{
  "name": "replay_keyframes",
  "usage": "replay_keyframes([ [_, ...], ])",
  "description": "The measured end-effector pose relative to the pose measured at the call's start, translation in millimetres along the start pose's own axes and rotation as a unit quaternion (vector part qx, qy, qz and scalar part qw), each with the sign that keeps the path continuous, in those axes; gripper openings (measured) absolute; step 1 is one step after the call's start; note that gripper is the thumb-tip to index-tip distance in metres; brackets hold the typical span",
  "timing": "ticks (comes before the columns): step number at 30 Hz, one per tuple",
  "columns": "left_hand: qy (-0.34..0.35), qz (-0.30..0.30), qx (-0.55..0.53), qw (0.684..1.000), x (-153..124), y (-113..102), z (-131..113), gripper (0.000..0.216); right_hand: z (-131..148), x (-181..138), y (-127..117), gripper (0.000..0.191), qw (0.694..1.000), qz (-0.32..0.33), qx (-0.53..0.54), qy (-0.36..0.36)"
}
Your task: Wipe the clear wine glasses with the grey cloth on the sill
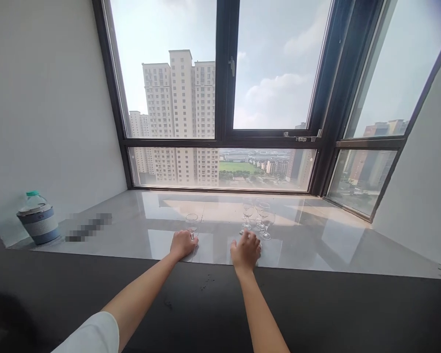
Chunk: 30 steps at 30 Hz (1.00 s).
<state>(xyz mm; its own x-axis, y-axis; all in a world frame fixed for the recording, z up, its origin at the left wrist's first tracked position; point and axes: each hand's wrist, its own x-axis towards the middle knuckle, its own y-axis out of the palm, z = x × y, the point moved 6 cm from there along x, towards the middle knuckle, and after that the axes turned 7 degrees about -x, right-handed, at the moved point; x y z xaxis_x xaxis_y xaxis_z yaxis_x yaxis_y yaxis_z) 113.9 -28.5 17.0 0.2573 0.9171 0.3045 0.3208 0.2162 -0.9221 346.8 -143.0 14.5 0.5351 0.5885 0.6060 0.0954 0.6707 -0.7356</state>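
On the pale, glossy sill (316, 245) under the window (226, 108), a lone stemmed glass (191, 221), clear and upright, long axis vertical, bowl uppermost. Right at its near side, the left hand (183, 244), the nearer of the two, extended over the front edge and low to the surface. Grip there pinching the lower stem, thumb and fingers drawn together; bowl free above the fingers and a little to the right of the knuckles. Further right, with a gap between, the right hand (245, 251), knuckles uppermost, fingers bent. Whether spread, pressed together or pinching glass at that grip, impossible to say: fingertips mostly hidden, and clear glass hard to read against bright reflections. Just beyond that hand and slightly to its right, a cluster of glasses (267, 219), stemmed and upright, close beside one another. For the lone glass, then, a place at the left grip and well to the left of the right one; for the cluster, the opposite, nearer to the right hand and well apart from the left. Towards the far left end, a jug (38, 223) in a blue and white wrap, green cap on top, well apart from both hands.
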Motion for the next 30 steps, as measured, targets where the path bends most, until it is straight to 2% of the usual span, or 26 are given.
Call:
replay_keyframes([
  [2, -0.003, 0.002, 0.003, 1.0, -1, -1, -1, 0.039, -5, 3, -2, 0.048, 1.0, -0.013, -0.008, 0.023],
  [5, -0.012, 0.008, 0.004, 1.0, -2, -2, -2, 0.04, -13, 6, 2, 0.043, 0.999, 0.011, -0.024, 0.044],
  [9, -0.015, 0.017, 0.007, 1.0, -1, -2, -1, 0.041, -18, 2, 5, 0.036, 0.999, 0.024, -0.022, 0.025],
  [14, 0.006, 0.008, -0.002, 1.0, 0, -2, -1, 0.039, -22, -5, 1, 0.037, 0.999, 0.003, 0.008, 0.031],
  [30, -0.011, 0.001, 0.012, 1.0, 1, -2, 0, 0.039, -24, -3, 7, 0.039, 1.0, 0.004, 0.011, 0.027],
])
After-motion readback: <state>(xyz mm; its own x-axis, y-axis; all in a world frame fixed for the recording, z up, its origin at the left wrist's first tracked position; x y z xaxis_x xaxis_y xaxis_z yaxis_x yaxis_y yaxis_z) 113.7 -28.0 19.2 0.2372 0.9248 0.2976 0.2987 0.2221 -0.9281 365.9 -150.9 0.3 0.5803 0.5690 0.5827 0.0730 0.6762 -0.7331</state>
